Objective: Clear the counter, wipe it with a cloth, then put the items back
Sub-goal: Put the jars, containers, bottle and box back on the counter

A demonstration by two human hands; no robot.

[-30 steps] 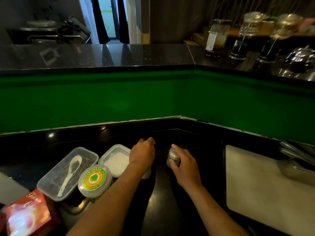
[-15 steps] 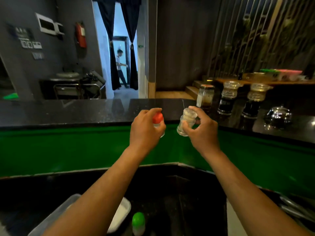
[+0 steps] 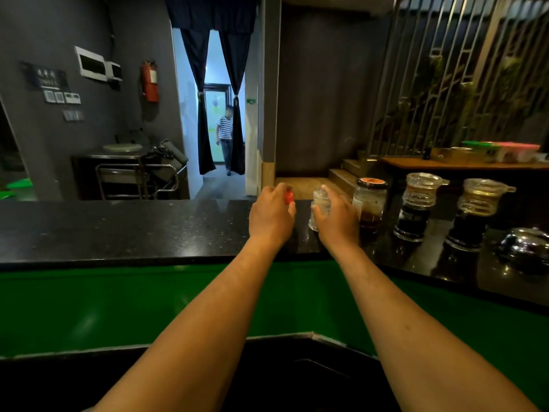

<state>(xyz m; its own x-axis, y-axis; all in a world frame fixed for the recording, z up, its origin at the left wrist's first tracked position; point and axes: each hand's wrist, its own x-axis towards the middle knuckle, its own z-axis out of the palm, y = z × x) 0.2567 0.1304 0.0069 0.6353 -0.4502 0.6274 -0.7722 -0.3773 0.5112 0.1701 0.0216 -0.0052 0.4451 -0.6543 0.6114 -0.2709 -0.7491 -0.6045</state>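
Observation:
My left hand (image 3: 271, 217) grips a small bottle with a red cap (image 3: 288, 197); only the cap shows past my fingers. My right hand (image 3: 337, 218) holds a small clear glass jar (image 3: 320, 208) by its side. Both hands are stretched out over the upper black granite counter (image 3: 118, 230), above the green front panel (image 3: 104, 304). The jar's base is at or just above the counter top; I cannot tell whether it touches. The lower dark counter (image 3: 297, 379) lies under my forearms.
Right of my hands on the upper counter stand a jar with an orange lid (image 3: 370, 205), two glass dispensers with dark liquid (image 3: 417, 206) (image 3: 472, 214) and a metal pot (image 3: 527, 245). A person (image 3: 224, 138) stands in the far doorway.
Both hands carried the red-capped bottle and the glass jar up from the lower counter and forward, and now lower them over the upper counter. My view rose with them.

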